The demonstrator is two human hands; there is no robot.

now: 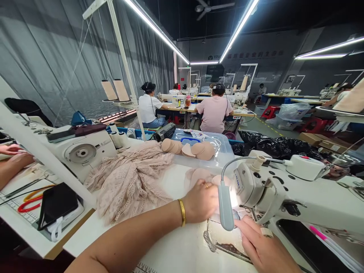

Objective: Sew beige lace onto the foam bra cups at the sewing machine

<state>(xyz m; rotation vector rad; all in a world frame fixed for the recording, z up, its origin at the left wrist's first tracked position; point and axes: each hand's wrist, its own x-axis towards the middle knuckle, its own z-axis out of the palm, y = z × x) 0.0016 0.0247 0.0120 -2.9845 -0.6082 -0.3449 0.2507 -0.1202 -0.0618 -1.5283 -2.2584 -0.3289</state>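
Note:
My left hand (200,201), with a gold bangle at the wrist and a ring, is curled closed on pale pink fabric (199,176) beside the head of a white sewing machine (284,189). The fingertips are hidden behind the machine's lit gooseneck lamp (226,206). My right hand (263,248) lies low on the machine bed just in front of the needle area, fingers pointing toward the lamp and pressed on the work. What lies under it is washed out by the light.
A heap of beige lace fabric (129,180) lies left of my hands. A clear plastic bin (218,155) holds several round beige cups. A second sewing machine (82,149) stands at left, with another person's hands (11,159). Workers sit at tables further back.

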